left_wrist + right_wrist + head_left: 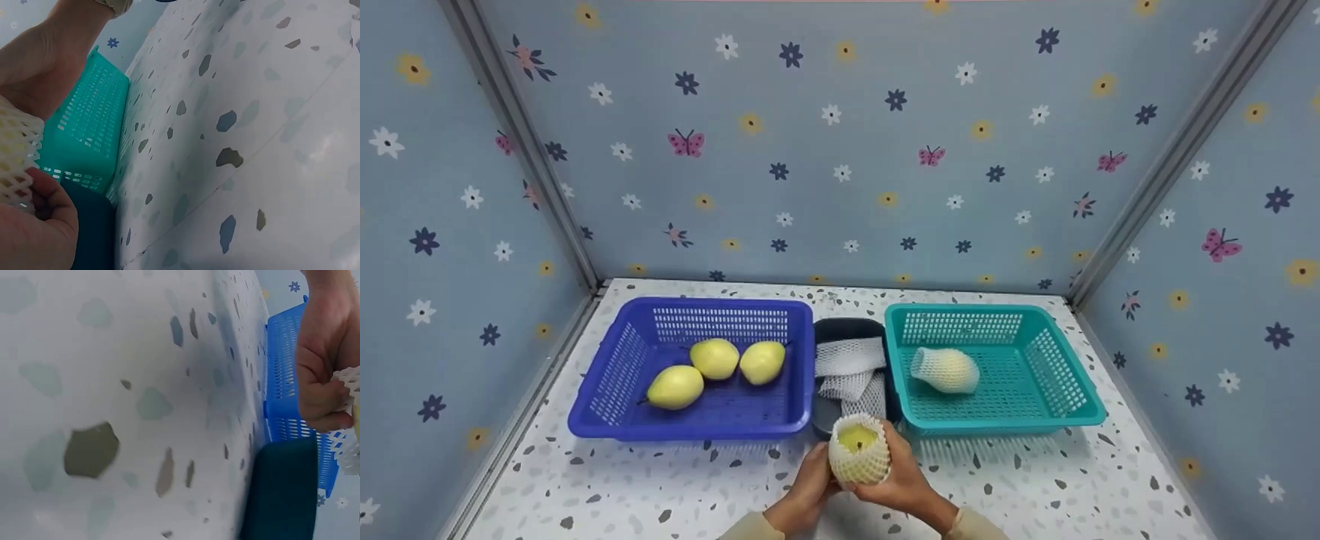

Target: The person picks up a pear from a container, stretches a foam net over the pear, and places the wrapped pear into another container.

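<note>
In the head view, a yellow-green pear sits inside a white foam net sleeve, its stem end showing at the sleeve's open top. Both hands hold it in front of the baskets. My left hand grips the left side, and in the left wrist view its fingers pinch the net's edge. From the right, my right hand curls round the sleeved pear. Three bare pears lie in the blue basket. Another pear in a foam sleeve lies in the teal basket.
Between the baskets stands a dark bin with several foam net sleeves in it. The speckled white tabletop runs to flower-patterned walls at the back and both sides.
</note>
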### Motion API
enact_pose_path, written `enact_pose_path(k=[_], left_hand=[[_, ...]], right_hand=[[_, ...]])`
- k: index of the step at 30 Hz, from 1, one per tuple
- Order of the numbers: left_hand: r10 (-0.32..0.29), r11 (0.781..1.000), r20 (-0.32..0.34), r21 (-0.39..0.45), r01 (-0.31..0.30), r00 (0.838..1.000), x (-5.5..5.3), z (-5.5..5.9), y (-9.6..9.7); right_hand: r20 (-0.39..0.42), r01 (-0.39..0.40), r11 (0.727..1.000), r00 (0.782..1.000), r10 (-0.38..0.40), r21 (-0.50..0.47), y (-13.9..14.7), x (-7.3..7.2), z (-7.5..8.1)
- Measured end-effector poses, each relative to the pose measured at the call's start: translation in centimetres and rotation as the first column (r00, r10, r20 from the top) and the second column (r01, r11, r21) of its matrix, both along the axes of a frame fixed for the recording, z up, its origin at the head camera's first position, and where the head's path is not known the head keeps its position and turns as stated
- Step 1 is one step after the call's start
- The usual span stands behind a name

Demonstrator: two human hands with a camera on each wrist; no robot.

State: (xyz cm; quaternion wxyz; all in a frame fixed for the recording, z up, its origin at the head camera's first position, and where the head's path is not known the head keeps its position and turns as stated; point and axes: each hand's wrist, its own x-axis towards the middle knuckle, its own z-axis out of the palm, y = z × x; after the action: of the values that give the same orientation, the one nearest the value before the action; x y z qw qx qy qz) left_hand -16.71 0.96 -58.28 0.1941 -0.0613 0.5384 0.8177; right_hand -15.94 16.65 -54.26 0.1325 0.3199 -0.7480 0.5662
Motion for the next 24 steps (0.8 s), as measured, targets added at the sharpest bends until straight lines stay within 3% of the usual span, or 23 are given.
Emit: enact_pose_path(k=[4, 7, 10, 12, 17, 20, 24], left_hand=[[-0.056, 0.995, -0.113, -0.092, 0.046, 0.992, -0.1, 0.8, -0.5], [-0.095, 0.986, -0.228, -0.157, 0.06, 0.969, -0.3, 1.5, -1.0], [-0.123, 0.971, -0.367, -0.236, 0.036, 0.922, -0.4, 2.5, -1.7], [-0.142, 0.951, -0.461, -0.309, -0.008, 0.876, -0.6, 3.4, -2.3], [-0.164, 0.853, -0.64, -0.474, -0.218, 0.751, -1.4, 4.7, -4.4], [-0.169, 0.784, -0.706, -0.519, -0.34, 0.688, -2.4, 4.8, -5.8], [-0.224, 0.665, -0.737, -0.594, -0.454, 0.638, -3.5, 4.5, -7.5]], right_hand=[[-0.051, -0.005, 1.0, 0.999, 0.007, 0.028, 0.8, -0.7, 1.8], [-0.103, 0.008, 0.997, 0.995, 0.0, 0.072, 1.5, -1.4, 3.4], [-0.147, 0.024, 0.993, 0.989, -0.007, 0.114, 2.6, -2.2, 4.9], [-0.183, 0.035, 0.99, 0.983, -0.01, 0.137, 3.5, -2.9, 5.8], [-0.195, 0.101, 0.969, 0.979, -0.057, 0.223, 6.3, -5.3, 6.0], [-0.175, 0.137, 0.947, 0.981, -0.088, 0.292, 8.3, -6.8, 5.3], [-0.157, 0.16, 0.923, 0.981, -0.111, 0.349, 10.3, -7.9, 5.2]])
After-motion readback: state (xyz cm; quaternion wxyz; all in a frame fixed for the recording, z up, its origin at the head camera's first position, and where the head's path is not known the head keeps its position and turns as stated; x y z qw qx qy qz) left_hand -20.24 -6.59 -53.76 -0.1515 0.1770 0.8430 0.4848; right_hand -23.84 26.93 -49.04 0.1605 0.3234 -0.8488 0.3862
